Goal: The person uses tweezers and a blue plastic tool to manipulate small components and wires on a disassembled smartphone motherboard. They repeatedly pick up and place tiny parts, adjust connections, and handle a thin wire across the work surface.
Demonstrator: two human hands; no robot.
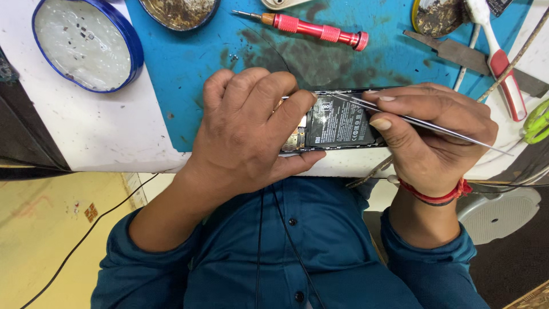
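The left hand (246,131) curls tight around an open phone (337,123). At its 3 o'clock, the right hand (434,134) pinches tweezers (412,119), tips touching the phone.

I see a blue mat (171,63) spread over the white worktop (86,131), stained dark in patches. At the far left sits a round blue-rimmed tin (86,43) of pale paste, and just beside it a second dish (178,11) with brown residue. A red screwdriver (311,28) lies on the mat. To the right I make out a flat metal file (457,54), a red-and-white toothbrush (497,57) crossing it, and a green handle (537,121) at the edge.
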